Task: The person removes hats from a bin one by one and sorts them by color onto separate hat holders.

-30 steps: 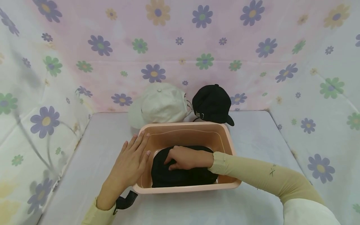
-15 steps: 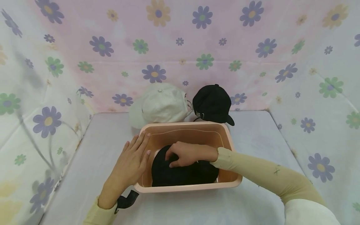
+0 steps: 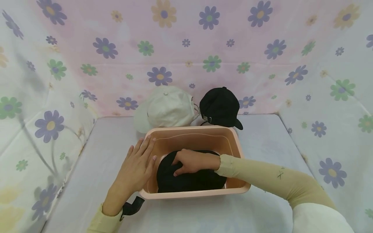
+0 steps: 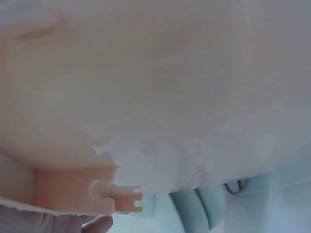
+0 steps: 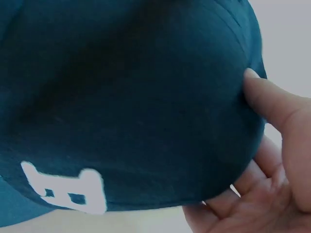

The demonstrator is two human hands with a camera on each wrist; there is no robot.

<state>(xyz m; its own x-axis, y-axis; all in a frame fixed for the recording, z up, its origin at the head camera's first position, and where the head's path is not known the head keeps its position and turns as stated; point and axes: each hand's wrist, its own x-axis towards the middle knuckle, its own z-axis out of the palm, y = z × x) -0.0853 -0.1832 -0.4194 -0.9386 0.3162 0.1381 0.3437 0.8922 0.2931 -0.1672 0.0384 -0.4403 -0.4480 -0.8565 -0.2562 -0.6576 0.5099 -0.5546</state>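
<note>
A dark baseball cap (image 3: 186, 183) lies in the peach plastic bin (image 3: 195, 195). My right hand (image 3: 193, 161) reaches down over it from the right. In the right wrist view, my thumb is on the cap (image 5: 160, 111) and my fingers go behind its edge, pinching it. A white letter patch (image 5: 68, 189) shows near the cap's lower edge there. My left hand (image 3: 135, 168) rests with straight, spread fingers on the bin's left rim. The left wrist view is mostly filled by the pale bin wall (image 4: 155, 97), blurred.
Behind the bin sit a white cap (image 3: 169, 108), its brim to the left, and a black cap (image 3: 221, 106) with a buckle strap. Flower-printed cloth (image 3: 186, 55) encloses the back and sides of the pale table (image 3: 271, 142). A black strap (image 3: 132, 206) is at my left wrist.
My right hand rose slightly and shifted right, then came back down and left; the cap in the bin shifted a little with it. My left hand has stayed on the rim.
</note>
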